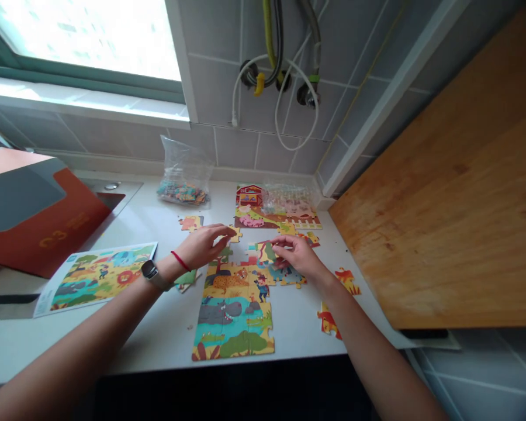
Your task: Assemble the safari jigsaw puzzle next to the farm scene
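Left hand (pixel 204 245) open over jigsaw pieces (pixel 263 251), right hand (pixel 298 257) curled on them, grip unclear, plastic bag (pixel 184 175) of pieces, second bag (pixel 287 199)

Left forearm (pixel 83 333) angles in from lower left, bare, with a smartwatch (pixel 149 270) and red cord (pixel 180 261) at the wrist. Left hand (pixel 204 245) palm down, fingers together, pointing right. Right forearm (pixel 372 351) rises from lower right. Right hand (pixel 298 257) palm down, fingers loosely curled downward, near the left, not touching.
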Demonstrator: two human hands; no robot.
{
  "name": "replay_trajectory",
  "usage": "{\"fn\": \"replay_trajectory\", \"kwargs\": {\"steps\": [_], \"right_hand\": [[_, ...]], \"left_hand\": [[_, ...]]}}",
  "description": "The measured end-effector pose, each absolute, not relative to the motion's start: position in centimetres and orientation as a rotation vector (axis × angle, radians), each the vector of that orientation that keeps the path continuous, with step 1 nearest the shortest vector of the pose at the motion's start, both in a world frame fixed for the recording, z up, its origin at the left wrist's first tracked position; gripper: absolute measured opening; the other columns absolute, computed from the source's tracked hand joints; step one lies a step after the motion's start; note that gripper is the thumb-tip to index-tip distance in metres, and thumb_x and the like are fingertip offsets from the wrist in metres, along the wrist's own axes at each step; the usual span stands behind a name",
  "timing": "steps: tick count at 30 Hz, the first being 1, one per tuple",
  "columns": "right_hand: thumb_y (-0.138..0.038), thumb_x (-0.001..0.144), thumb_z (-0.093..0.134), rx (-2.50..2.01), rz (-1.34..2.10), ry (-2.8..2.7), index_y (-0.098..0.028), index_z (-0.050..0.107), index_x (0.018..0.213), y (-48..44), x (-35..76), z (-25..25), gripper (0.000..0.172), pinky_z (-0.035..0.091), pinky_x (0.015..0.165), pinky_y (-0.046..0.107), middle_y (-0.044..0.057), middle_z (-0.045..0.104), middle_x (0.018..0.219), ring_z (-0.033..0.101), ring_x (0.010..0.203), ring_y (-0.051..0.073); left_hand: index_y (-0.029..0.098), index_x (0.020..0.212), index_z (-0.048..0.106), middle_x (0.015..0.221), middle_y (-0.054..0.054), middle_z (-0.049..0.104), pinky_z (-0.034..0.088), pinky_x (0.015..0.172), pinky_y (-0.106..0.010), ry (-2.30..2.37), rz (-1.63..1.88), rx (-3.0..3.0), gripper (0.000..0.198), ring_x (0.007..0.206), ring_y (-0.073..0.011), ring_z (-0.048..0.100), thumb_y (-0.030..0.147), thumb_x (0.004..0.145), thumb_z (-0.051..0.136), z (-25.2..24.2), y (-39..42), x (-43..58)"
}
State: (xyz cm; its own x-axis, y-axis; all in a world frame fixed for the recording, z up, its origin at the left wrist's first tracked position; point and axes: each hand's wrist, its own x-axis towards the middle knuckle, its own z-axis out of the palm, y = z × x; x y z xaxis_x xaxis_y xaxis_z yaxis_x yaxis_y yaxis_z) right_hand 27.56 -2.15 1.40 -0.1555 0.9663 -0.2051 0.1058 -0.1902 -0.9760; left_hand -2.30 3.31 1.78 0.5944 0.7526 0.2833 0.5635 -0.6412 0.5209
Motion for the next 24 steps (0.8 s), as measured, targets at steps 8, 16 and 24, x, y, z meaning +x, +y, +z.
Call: {"fn": "replay_trajectory", "kwargs": {"steps": [8, 16, 24], "right_hand": [[-0.03, 0.078, 0.081, -1.455, 1.435, -1.297, -0.018, 0.07, 0.119, -0.3, 22.2, 0.5, 0.044, 0.056, 0.049, 0.021, -0.002, 0.07, 0.072, 0.074, 0.06, 0.016], [-0.041, 0.075, 0.083, -1.515, 1.434, -1.361, -0.017, 0.069, 0.105, 0.3, 20.3, -0.3, 0.041, 0.056, 0.048, 0.022, -0.002, 0.071, 0.065, 0.076, 0.057, 0.019], [-0.041, 0.073, 0.083, -1.573, 1.326, -1.408, -0.02, 0.069, 0.098, 0.2, 19.9, -0.2, 0.036, 0.057, 0.047, 0.024, -0.004, 0.066, 0.065, 0.071, 0.052, 0.017]], "left_hand": [[0.019, 0.108, 0.073, 0.104, -0.009, 0.079, 0.057, 0.087, -0.037, 1.077, 0.825, 2.402, 0.027, 0.093, -0.0211, 0.072, 0.02, 0.1, 0.047, -0.9, 4.3, -4.9], [0.021, 0.113, 0.074, 0.106, -0.01, 0.077, 0.058, 0.09, -0.041, 0.975, 0.753, 2.497, 0.033, 0.098, -0.0244, 0.069, 0.011, 0.095, 0.049, -1.3, 3.7, -4.2], [0.021, 0.111, 0.075, 0.104, -0.008, 0.078, 0.057, 0.092, -0.042, 0.947, 0.734, 2.487, 0.04, 0.1, -0.0244, 0.069, 0.0, 0.086, 0.051, -1.3, 3.9, -4.2]]}}
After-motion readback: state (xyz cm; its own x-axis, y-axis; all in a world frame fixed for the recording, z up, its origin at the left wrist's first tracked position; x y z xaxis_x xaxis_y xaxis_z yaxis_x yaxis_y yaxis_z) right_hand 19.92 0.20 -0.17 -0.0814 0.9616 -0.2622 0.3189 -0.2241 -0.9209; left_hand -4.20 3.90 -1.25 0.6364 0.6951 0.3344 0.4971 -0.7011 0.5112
